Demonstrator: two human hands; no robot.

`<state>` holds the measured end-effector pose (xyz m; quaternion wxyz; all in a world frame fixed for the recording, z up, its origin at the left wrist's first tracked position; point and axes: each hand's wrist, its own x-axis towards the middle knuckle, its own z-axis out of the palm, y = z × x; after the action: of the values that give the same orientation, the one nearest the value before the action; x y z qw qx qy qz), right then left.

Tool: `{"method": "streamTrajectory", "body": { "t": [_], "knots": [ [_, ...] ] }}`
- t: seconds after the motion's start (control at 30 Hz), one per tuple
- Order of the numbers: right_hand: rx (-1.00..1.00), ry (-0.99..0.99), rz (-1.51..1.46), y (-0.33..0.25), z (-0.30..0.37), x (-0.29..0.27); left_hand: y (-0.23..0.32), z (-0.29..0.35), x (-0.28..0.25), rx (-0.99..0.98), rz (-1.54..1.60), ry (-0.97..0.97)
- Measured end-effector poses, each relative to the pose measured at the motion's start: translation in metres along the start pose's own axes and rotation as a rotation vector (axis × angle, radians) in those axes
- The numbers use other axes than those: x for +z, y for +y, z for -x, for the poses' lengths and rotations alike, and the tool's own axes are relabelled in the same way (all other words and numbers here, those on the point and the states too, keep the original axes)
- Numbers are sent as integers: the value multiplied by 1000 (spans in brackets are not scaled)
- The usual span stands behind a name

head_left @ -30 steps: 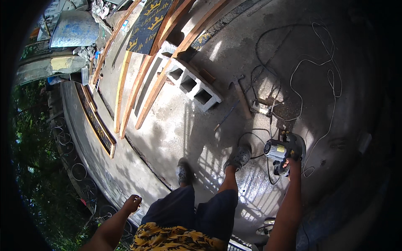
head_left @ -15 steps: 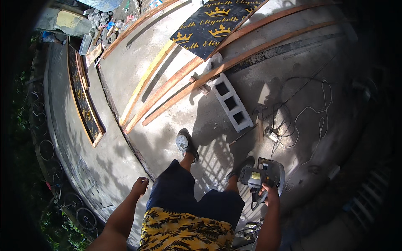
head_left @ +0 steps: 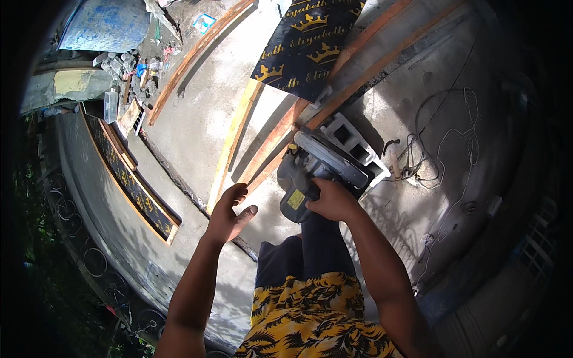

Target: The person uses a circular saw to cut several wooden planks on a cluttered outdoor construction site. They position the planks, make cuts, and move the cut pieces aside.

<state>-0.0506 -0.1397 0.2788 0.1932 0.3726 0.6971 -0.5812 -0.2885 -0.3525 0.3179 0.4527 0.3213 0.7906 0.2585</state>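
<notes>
My right hand point(head_left: 334, 200) is closed around the handle of a grey circular saw point(head_left: 293, 182), raised in front of my legs. Its long metal guard and base lie across my view of a hollow concrete block point(head_left: 345, 132), hiding part of it. To the left of the saw, my left hand point(head_left: 230, 219) is empty, with thumb and fingers apart. Just beyond its fingertips in the picture are the lower ends of a yellowish wood plank point(head_left: 236, 143) and a reddish-brown plank point(head_left: 270, 146). Another plank point(head_left: 391, 56) runs partly behind the saw.
A black panel with gold print point(head_left: 304, 51) lies over the planks at the top. Cords point(head_left: 441, 161) and a hammer point(head_left: 392, 158) lie on the right. A wood-framed black panel point(head_left: 134, 176) is at left, with rubble point(head_left: 122, 64) beyond.
The circular saw has come up from low on my right to the middle, in my right hand. My left hand has moved forward and opened. My view has shifted, nearer the planks.
</notes>
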Motion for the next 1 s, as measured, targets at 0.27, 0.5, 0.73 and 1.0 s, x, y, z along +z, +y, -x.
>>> {"method": "streamTrajectory", "body": {
  "t": [0.27, 0.5, 0.73, 1.0],
  "knots": [
    [-333, -16, 183, -95, -107, 14, 113, -128, -52, 469, -539, -126],
    [-339, 266, 260, -118, -134, 28, 165, -258, -36, 493, -591, -506],
    [-132, 179, 100, -137, -160, 11, 137, -303, -34, 624, -819, -631],
    [50, 166, 63, -166, -228, 12, 105, -398, -117, 824, -1094, -965]
  ]
}}
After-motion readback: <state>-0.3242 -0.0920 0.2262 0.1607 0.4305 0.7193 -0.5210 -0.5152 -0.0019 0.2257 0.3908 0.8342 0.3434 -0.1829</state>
